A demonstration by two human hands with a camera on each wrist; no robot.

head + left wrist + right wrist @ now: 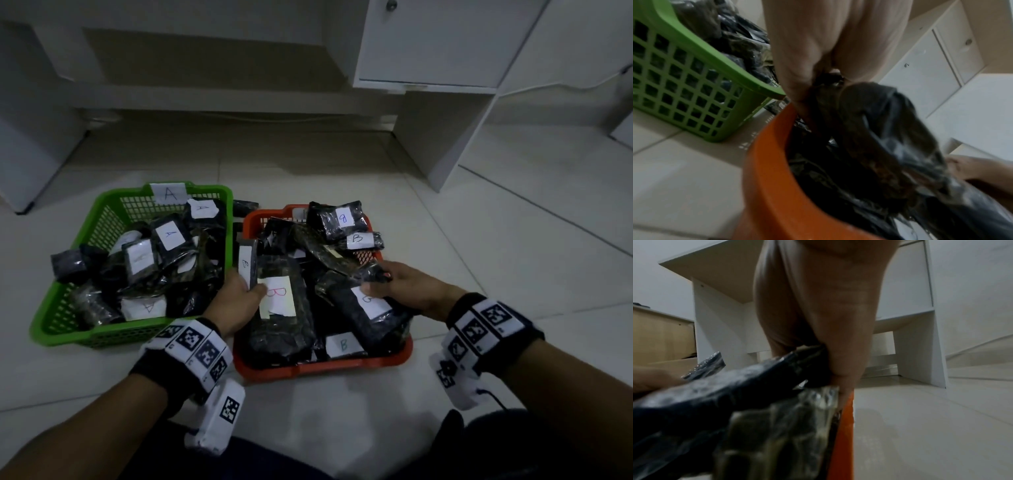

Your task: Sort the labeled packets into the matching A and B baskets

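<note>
A green basket [102, 212] tagged A stands on the left, full of black packets with A labels. To its right an orange basket [322, 368] holds several black packets with B labels. My left hand [239, 294] grips a long black packet [284, 329] with a red B on its label, thumb on the label, over the orange basket's left side. My right hand [394, 281] grips another black packet [363, 308] with a white label over the basket's right side. In the left wrist view the fingers [797, 78] curl round that black packet [879, 129]. In the right wrist view the fingers [842, 353] clamp a dark packet [735, 391].
Both baskets sit on a pale tiled floor [513, 274]. A white desk with a cupboard door [445, 41] stands behind them, its leg panel [445, 137] near the back right. One black packet [245, 206] lies on the floor between the baskets at the back.
</note>
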